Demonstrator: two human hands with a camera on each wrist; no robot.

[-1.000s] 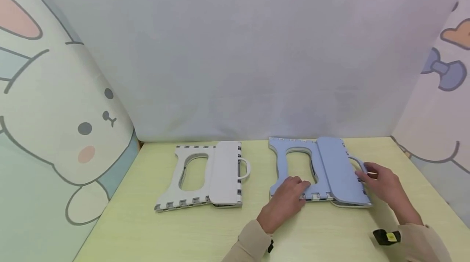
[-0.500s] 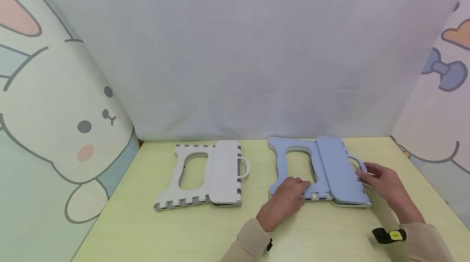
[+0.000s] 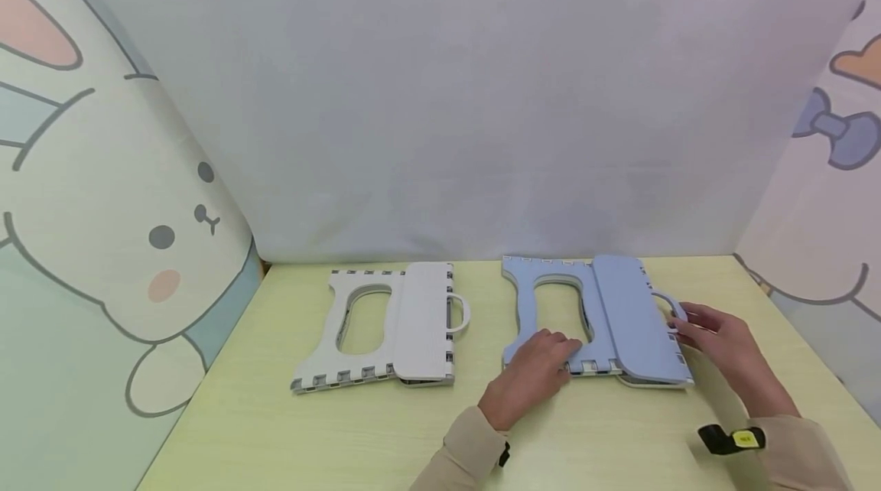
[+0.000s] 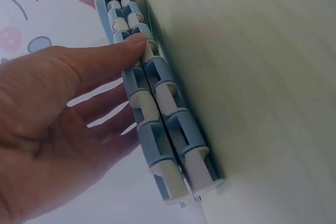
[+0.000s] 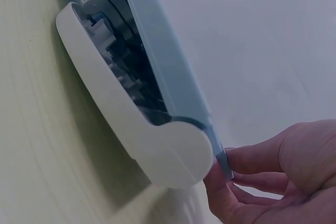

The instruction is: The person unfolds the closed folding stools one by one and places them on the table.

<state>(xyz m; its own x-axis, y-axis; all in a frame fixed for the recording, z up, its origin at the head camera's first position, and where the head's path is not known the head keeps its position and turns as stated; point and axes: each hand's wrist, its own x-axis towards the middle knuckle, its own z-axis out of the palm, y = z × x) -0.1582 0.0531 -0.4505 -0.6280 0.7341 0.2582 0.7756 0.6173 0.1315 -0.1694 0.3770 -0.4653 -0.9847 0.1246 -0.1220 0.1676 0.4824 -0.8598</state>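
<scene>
A light-blue folding stool (image 3: 633,315) lies folded flat on the right half of the table, its legs to the left and its seat panel to the right. My left hand (image 3: 530,380) grips the near edge of the legs. In the left wrist view the thumb (image 4: 107,61) presses the row of blue and white hinges (image 4: 165,98), with the other fingers behind on the stool's face. My right hand (image 3: 719,346) pinches the curved carry handle (image 3: 671,302) at the stool's right side. The right wrist view shows thumb and fingers on the handle's tip (image 5: 224,165).
A white folding stool (image 3: 421,323), also folded flat, lies to the left with its handle facing right. The pale yellow table (image 3: 310,445) ends at a plain light backdrop (image 3: 447,108). Side panels with cartoon prints, such as a rabbit (image 3: 124,231), flank it.
The blue stool has shifted very slightly to the left, with both hands still on it. The white stool has stayed in place.
</scene>
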